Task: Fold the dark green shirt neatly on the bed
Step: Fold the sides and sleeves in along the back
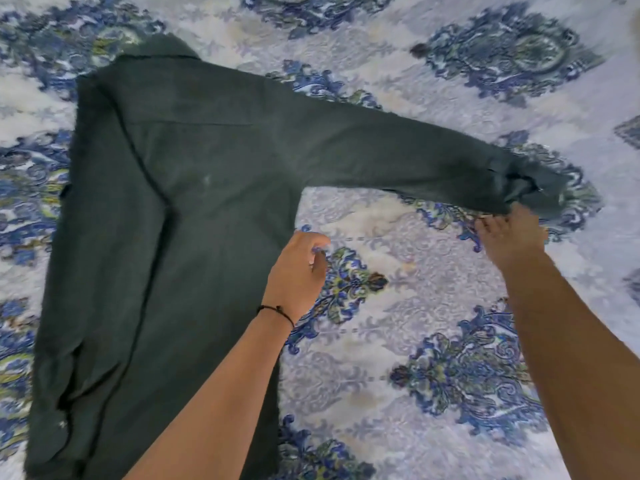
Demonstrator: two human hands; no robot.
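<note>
The dark green shirt (pixel 194 209) lies spread flat on the bed, collar at the upper left. Its left side is folded in over the body. Its right sleeve (pixel 398 157) stretches out to the right, ending in a rumpled cuff (pixel 533 192). My right hand (pixel 512 237) is at the cuff's lower edge, thumb and fingertips pinching the fabric there, though blur hides the exact grip. My left hand (pixel 298 271), with a black cord at the wrist, hovers beside the shirt's right side seam below the armpit. Its fingers are loosely curled and hold nothing.
The bed is covered by a white and grey sheet (pixel 433 299) with blue and green ornamental patterns. Bare sheet lies to the right of the shirt body and below the sleeve. A small dark spot (pixel 419 49) sits on the sheet at the upper right.
</note>
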